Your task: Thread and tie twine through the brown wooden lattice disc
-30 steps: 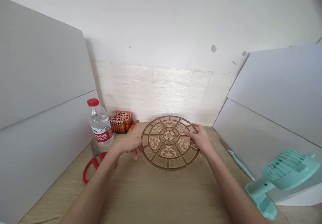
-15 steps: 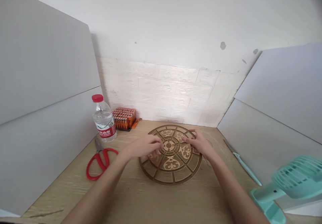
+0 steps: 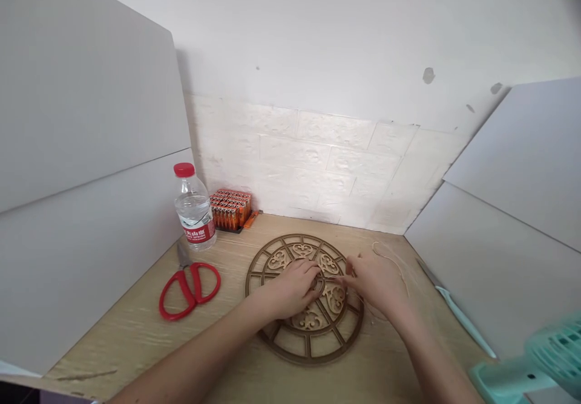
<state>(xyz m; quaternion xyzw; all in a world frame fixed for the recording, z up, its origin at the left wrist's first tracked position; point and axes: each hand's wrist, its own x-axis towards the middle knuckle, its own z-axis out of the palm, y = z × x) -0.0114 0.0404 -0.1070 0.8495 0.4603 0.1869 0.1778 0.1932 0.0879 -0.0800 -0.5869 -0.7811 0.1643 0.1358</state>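
Observation:
A round openwork wooden disc (image 3: 307, 348) with scroll-shaped cutouts lies flat on the table. My left hand (image 3: 295, 288) rests over its middle, fingers bent down around the hub and hiding part of it. Over the disc's right side, my right hand (image 3: 370, 280) has its thumb and fingers pinched together near a spoke. A thin dark strip shows at those fingertips; whether it is held or part of the disc I cannot make out. Pale string (image 3: 396, 261) curves across the table just beyond my right hand.
Red-handled scissors (image 3: 196, 289) lie to the left, near a water bottle (image 3: 196, 213) with a red cap. Behind stands a block of orange batteries (image 3: 231, 210). On the right are a knife (image 3: 463, 319) with a teal handle and a teal fan (image 3: 551, 355). White panels (image 3: 113, 253) flank the table.
My left hand has moved right and down onto the disc's hub. My right hand has shifted slightly and its fingers have closed into a pinch. The camera view has shifted a little.

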